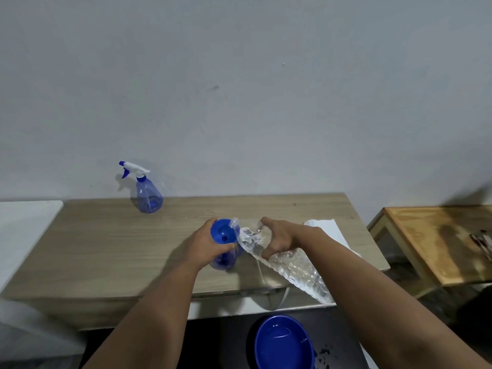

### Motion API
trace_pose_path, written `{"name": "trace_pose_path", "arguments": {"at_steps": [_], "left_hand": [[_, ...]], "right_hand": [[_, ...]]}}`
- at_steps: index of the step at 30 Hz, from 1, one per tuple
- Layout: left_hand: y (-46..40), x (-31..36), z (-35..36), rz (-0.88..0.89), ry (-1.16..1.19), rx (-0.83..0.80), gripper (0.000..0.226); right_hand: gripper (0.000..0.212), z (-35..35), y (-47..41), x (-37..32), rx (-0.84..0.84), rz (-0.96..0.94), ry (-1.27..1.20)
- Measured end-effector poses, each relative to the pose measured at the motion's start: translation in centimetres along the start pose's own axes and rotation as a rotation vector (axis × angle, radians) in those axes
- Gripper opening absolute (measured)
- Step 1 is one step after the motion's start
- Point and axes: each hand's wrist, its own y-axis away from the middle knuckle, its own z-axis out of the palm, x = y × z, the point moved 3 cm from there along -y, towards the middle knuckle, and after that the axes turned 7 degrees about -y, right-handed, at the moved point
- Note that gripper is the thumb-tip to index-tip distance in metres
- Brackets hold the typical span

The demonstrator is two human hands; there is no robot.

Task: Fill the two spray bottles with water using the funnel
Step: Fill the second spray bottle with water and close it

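While the left hand [203,242] curls round the neck of an open blue spray bottle [225,258] near the middle of the bench [106,246], a blue funnel [223,230] sits in that bottle's mouth. The left grip is closed on the bottle just under the funnel's rim. The right hand [279,239] has its grip wrapped round a clear plastic water bottle [290,265], fingers arched over the upper part of it. That bottle is tipped over, its base jutting past the bench's front edge and its open mouth resting at the funnel's right rim. Whether water is running just now, I cannot tell.

The second spray bottle [147,194] stands upright at the back edge of the bench, toward the left corner, well apart from the hands, with its white and blue trigger head screwed on. A white cloth or paper [330,230] lies toward the bench's right edge, behind the right forearm. Below the front edge, a blue basin [282,342] holds water. A second wooden table [431,243] stands off to the right.
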Motion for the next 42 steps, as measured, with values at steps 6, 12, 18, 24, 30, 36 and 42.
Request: {"name": "trace_pose_path", "arguments": {"at_steps": [6, 12, 18, 24, 30, 36, 42], "left_hand": [[-0.3, -0.1, 0.1, -0.018, 0.003, -0.003, 0.073], [-0.2, -0.2, 0.3, -0.010, 0.008, 0.008, 0.067], [-0.2, -0.3, 0.3, -0.023, 0.006, 0.011, 0.074], [-0.1, -0.5, 0.3, -0.041, -0.019, 0.009, 0.081], [-0.3, -0.7, 0.4, -0.052, -0.013, 0.009, 0.082], [-0.3, -0.5, 0.3, -0.045, -0.005, 0.014, 0.081], [-0.2, -0.2, 0.1, -0.042, -0.019, 0.018, 0.080]], "right_hand": [[0.086, -0.4, 0.3, -0.2, -0.016, 0.024, 0.006], [0.097, -0.4, 0.2, -0.6, -0.036, 0.036, 0.034], [0.101, -0.3, 0.4, -1.1, -0.049, 0.034, 0.049], [0.103, -0.5, 0.8, -1.6, -0.070, 0.056, 0.069], [0.102, -0.6, 1.3, -2.1, -0.073, 0.069, 0.099], [0.100, -0.6, 1.5, -2.1, -0.076, 0.074, 0.116], [0.103, -0.8, 1.6, -2.1, -0.078, 0.081, 0.113]]}}
